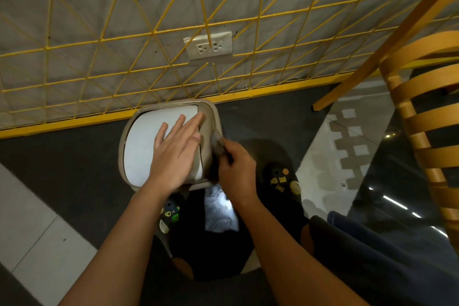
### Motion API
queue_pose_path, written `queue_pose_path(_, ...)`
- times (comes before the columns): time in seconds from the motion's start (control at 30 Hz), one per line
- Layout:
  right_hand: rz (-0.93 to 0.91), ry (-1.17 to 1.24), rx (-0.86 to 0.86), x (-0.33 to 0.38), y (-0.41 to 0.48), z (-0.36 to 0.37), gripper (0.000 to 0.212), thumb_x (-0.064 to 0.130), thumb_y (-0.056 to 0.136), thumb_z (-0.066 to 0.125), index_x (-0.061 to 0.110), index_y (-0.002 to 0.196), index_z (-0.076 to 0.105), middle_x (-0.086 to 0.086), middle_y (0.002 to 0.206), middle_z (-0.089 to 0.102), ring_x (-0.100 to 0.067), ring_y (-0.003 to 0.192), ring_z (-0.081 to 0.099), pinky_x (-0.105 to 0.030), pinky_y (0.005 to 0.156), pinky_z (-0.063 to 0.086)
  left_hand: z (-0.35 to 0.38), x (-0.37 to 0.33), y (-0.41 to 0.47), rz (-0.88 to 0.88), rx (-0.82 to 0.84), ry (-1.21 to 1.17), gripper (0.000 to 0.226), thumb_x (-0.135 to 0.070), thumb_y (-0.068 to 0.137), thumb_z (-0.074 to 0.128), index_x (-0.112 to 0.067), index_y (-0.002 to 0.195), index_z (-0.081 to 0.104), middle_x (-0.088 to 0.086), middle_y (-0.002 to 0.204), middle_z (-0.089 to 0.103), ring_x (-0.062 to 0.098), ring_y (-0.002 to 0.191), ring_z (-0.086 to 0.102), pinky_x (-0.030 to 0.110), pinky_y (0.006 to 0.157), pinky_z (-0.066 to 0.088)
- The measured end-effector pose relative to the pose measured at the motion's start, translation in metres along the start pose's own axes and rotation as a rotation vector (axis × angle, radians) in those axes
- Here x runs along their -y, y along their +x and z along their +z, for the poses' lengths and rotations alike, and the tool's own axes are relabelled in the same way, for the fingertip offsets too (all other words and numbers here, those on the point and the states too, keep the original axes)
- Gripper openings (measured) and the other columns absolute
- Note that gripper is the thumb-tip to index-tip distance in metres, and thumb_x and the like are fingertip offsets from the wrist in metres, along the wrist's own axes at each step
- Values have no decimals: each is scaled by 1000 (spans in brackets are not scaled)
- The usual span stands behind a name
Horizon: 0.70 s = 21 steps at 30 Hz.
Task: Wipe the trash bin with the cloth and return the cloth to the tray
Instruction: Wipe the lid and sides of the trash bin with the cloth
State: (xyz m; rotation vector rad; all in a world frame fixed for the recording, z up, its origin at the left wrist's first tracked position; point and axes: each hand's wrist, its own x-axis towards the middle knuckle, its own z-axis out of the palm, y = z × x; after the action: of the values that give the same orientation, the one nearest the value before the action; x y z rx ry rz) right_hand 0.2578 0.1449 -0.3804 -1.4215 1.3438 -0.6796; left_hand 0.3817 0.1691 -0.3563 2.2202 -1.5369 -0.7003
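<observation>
A small trash bin (139, 146) with a beige rim and a white lid stands on the dark floor against the wall. My left hand (177, 149) lies flat on the lid, fingers spread. My right hand (236, 171) grips a dark cloth (216, 143), blurred, pressed against the bin's right rim. No tray is in view.
A yellow wire grid (154, 32) covers the grey wall, with a white socket (208, 45) behind it. A wooden slatted chair (422, 117) stands at the right over a glass surface (352, 146). My feet in dark shoes (283, 179) are below the bin.
</observation>
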Motion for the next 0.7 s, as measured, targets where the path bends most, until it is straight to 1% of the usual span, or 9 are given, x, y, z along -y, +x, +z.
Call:
queue_pose_path(0.1,-108,54,100,-1,-11,-5,32,-2,85,51,7,112,66,-6,109,66,-1,99,56,-4,85,42,-9,-2,-3,-17,-34,-3,49,-36,96,21,-32,145,18,-12,151,22,-9,131,7,24,114,-2)
queue_pose_path(0.17,65,190,230,-7,-24,-10,26,4,90,53,14,110,67,-1,107,66,-4,98,60,-12,83,48,-14,1,-4,-62,-64,22,47,-31,100,27,-27,146,19,-10,152,22,1,138,12,24,113,2)
queue_pose_path(0.23,324,536,301,-9,-31,-18,25,3,92,50,19,102,66,2,97,70,-9,92,65,-17,75,53,-17,2,-3,-54,-48,81,49,-36,99,29,-22,145,25,-5,153,23,12,141,17,27,114,4)
queue_pose_path(0.3,518,902,281,-8,-28,-27,26,-2,93,45,13,99,65,-1,86,73,-13,83,69,-22,69,56,-17,1,-1,-47,8,165,53,-44,96,28,-18,143,32,-1,153,23,14,142,15,31,115,4)
queue_pose_path(0.37,603,1068,255,-4,-21,-37,24,-1,93,43,10,102,62,-8,89,72,-18,85,69,-30,73,57,-15,-2,-1,-62,43,287,60,-50,94,27,-16,143,31,1,154,22,17,143,11,36,116,2)
queue_pose_path(0.47,652,1141,286,7,-15,-51,23,4,94,42,12,111,56,-18,110,63,-27,100,61,-42,88,49,-8,-7,-4,-95,46,449,62,-50,94,31,-16,146,23,2,155,19,22,144,6,42,115,0)
queue_pose_path(0.53,666,1160,291,13,-13,-56,27,5,94,42,11,119,51,-22,122,57,-31,107,57,-45,92,45,-6,-10,-5,-110,40,477,63,-50,93,34,-17,146,23,2,154,22,25,144,6,45,115,2)
queue_pose_path(0.63,701,1186,232,11,-10,-60,27,6,94,42,11,120,50,-24,129,54,-36,119,52,-52,101,41,-7,-13,-5,-104,51,470,62,-49,93,36,-20,146,24,0,153,24,26,143,7,47,115,1)
queue_pose_path(0.7,731,1207,233,6,-7,-62,31,13,94,43,9,124,47,-24,131,53,-37,120,52,-51,97,46,-9,-14,-8,-70,77,478,60,-48,93,38,-23,145,23,-2,155,20,26,144,4,48,114,-1)
